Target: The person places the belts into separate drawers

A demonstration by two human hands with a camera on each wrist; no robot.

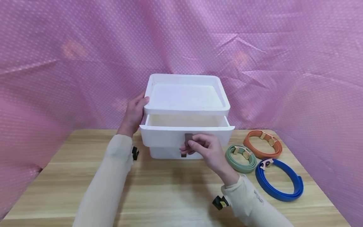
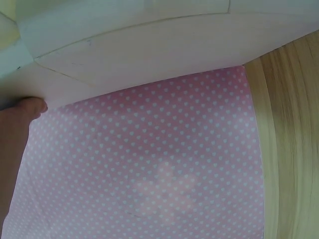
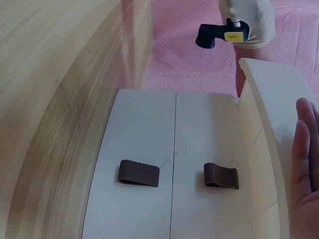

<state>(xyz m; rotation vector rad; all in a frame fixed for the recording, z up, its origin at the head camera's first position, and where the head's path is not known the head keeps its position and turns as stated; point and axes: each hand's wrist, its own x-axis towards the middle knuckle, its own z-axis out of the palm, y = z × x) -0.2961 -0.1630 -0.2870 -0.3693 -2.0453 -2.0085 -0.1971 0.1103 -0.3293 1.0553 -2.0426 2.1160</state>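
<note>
A white drawer cabinet [image 1: 170, 153] with a rimmed tray top [image 1: 185, 96] stands on the wooden table. Its upper drawer [image 1: 161, 136] is pulled partly out, and the part of its inside that shows holds nothing. My right hand [image 1: 208, 151] pinches the brown pull tab [image 1: 188, 137] on that drawer's front; the right wrist view hides this grip. Against the cabinet's left side rests my left hand [image 1: 134, 113], its thumb over the top rim and its fingers along the side wall. Two more brown tabs, a nearer one [image 3: 221, 176] and a farther one [image 3: 138, 173], mark closed drawers below.
Right of the cabinet lie three coiled belts: green [image 1: 241, 159], orange [image 1: 262, 144] and blue [image 1: 279, 179], each with a metal buckle. A pink dotted cloth [image 1: 181, 37] hangs behind and beside the wooden table [image 1: 158, 195].
</note>
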